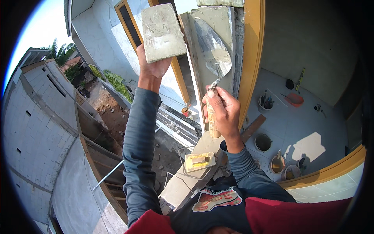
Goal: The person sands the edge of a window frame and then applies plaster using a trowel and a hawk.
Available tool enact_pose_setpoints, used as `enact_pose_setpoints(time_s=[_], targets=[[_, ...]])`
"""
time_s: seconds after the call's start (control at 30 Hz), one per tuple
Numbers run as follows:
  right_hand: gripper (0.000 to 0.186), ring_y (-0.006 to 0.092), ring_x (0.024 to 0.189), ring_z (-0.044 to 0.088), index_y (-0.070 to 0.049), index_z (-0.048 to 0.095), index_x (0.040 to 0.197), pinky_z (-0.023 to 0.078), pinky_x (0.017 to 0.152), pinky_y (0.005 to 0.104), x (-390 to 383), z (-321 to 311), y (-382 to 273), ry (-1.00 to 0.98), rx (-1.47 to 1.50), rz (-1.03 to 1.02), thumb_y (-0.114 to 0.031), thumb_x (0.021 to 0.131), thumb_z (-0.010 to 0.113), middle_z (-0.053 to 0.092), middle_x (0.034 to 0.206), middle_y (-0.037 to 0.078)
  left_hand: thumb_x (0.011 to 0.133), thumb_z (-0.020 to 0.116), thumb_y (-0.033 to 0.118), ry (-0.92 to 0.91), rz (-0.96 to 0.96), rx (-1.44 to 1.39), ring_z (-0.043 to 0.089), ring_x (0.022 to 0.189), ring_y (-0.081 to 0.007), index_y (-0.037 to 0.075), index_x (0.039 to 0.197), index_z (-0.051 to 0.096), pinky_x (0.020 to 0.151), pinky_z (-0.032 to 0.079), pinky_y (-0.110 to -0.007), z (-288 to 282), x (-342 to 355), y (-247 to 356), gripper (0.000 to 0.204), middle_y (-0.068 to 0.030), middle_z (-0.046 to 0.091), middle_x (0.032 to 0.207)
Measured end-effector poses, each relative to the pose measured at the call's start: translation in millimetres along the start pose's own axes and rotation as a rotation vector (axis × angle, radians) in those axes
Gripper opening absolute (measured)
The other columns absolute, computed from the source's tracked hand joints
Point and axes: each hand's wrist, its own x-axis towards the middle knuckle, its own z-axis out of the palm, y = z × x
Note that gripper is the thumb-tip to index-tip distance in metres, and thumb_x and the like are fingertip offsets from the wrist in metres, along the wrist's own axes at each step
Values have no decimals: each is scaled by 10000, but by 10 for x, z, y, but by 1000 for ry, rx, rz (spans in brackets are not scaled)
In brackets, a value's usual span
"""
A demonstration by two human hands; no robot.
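Far on the left, a neighbouring block wall is seen below, with palm fronds beyond it and a stretch of bare, rubble-strewn ground in between. Next, the left hand is raised high, and a flat plaster board smeared with grey mortar is carried on it; the board is propped from beneath, so how the fingers are set under it cannot be told. Lower down, on the ledge near the person's chest, a wooden float with a yellow sponge is laid flat. Moving right, the right hand is closed around the wooden handle of a trowel, fingers wrapped and thumb pressed on top. The trowel's steel blade is held up flat against the grey, freshly plastered edge of the wall, just beside the yellow door frame. Further right, down on the pale tiled floor, several buckets are stood: a dark one, two with brownish contents, and an orange basin well apart from them near the far wall.
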Motion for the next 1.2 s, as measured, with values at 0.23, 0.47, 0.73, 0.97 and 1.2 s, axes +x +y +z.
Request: enact_pose_setpoints(time_s=[0.23, 0.47, 0.73, 0.97, 1.2], targets=[[320, 64, 586, 569, 77, 594, 1194, 483, 491, 236, -59, 91, -234, 64, -21, -148, -194, 1025, 578, 613, 799, 51, 996, 354, 231, 41, 7, -13, 659, 1117, -289, -3, 1389, 495, 967, 547, -434, -2, -5, -15, 478, -157, 626, 1282], [284, 74, 547, 568, 20, 601, 1002, 468, 433, 245, 288, 93, -200, -13, -38, -72, -264, 1013, 592, 616, 778, 49, 1001, 347, 203, 44, 39, 12, 656, 1121, -297, -12, 1388, 490, 973, 542, -446, 80, -5, -46, 465, -168, 622, 1285], [323, 61, 578, 571, 67, 603, 1176, 473, 467, 237, -131, 1, 41, 70, -54, -174, -216, 1022, 587, 609, 776, 42, 998, 356, 219, 119, 30, 31, 658, 1112, -289, -5, 1372, 500, 962, 548, -427, -1, -31, -5, 460, -163, 628, 1274], [310, 61, 556, 556, 55, 608, 1159, 456, 459, 230, -35, -40, 443, -3, -4, -78, -221, 1019, 592, 614, 773, 45, 1003, 354, 231, 95, 31, 26, 670, 1087, -286, -21, 1343, 518, 948, 554, -422, 73, -18, -16, 454, -166, 632, 1264], [282, 64, 567, 555, 61, 612, 1156, 469, 490, 232, -276, -108, 579, 75, -11, -253, -184, 1022, 575, 613, 766, 39, 1002, 362, 214, 96, 8, 33, 657, 1115, -287, -22, 1344, 517, 984, 536, -442, 23, -40, 16, 443, -171, 626, 1274]])
